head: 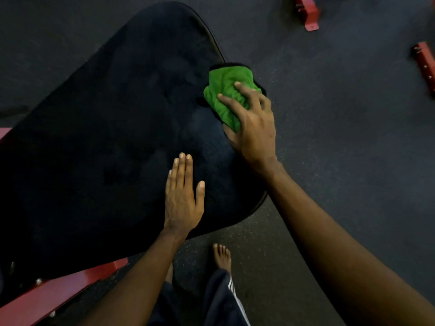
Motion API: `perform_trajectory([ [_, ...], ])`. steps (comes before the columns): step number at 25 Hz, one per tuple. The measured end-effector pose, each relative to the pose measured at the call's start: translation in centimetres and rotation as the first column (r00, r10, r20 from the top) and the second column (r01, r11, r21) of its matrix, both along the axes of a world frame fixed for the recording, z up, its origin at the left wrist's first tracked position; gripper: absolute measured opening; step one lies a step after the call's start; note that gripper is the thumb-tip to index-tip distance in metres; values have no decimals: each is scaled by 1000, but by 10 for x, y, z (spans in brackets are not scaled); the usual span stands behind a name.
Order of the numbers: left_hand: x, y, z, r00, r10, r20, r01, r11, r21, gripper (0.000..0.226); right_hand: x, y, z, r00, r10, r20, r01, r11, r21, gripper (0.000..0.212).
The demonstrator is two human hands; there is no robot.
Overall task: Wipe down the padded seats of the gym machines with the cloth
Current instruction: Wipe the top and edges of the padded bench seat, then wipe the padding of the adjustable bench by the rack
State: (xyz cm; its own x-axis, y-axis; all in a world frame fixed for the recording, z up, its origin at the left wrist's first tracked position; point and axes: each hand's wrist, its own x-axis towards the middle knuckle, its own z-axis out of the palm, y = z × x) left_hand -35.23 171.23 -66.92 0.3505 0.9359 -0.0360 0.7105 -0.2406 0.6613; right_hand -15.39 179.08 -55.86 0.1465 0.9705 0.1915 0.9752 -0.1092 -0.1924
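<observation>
A large black padded seat [113, 128] fills the left and middle of the head view, running from lower left to upper middle. A crumpled green cloth [223, 90] with a black edge lies on the pad's right rim. My right hand [254, 123] grips the cloth, with fingers curled over it and the thumb under its near end. My left hand [182, 196] rests flat on the pad near its front edge, fingers straight and together, holding nothing.
A red metal frame [58, 292] carries the pad at lower left. Two more red machine feet [306, 12] [424, 64] stand on the dark speckled rubber floor [341, 125] at the upper right. My bare feet [222, 256] are below the pad's front edge.
</observation>
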Motion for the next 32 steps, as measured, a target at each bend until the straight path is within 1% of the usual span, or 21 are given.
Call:
perform_trajectory([
  [3,0,0,1,999,11,38,-10,999,-30,63,6,-44,1,998,14,-64,-14,1000,-2,59],
  [6,3,1,5,996,38,75,-35,999,-42,62,11,-93,8,969,-65,-237,62,998,-23,64],
  [8,9,2,11,996,65,64,-63,998,-26,61,12,-117,12,922,-109,-372,94,994,-58,66],
  [10,23,7,19,995,87,54,-88,996,4,60,13,-128,14,851,-127,-509,106,992,-70,64],
  [11,34,12,24,994,93,57,-95,995,26,59,16,-124,16,810,-138,-569,124,990,-65,60],
  [13,57,23,32,992,110,66,-114,992,59,59,20,-101,18,750,-172,-638,183,982,-50,50],
  [15,74,35,37,985,161,68,-166,984,66,59,24,-61,18,728,-194,-657,221,974,-42,46],
  [16,79,41,38,976,206,75,-211,976,63,59,26,-38,18,732,-198,-652,222,974,-46,46],
  [19,81,62,52,938,336,85,-339,940,31,58,27,26,24,763,-187,-619,159,982,-101,47],
  [20,80,69,62,936,342,86,-346,938,31,58,28,45,30,767,-184,-615,139,983,-120,47],
  [22,72,85,90,952,295,85,-299,953,41,59,28,72,52,752,-198,-629,139,980,-143,46],
  [25,62,118,148,961,233,150,-238,971,20,57,30,87,102,725,-179,-665,127,984,-127,45],
  [29,60,159,253,943,263,205,-273,962,21,44,37,94,193,727,-129,-674,96,992,-87,43],
  [30,60,171,280,937,273,220,-284,959,20,45,39,97,221,725,-115,-679,98,993,-63,43],
  [32,65,198,339,926,275,258,-295,955,43,55,46,108,279,723,-65,-688,95,995,6,43],
])
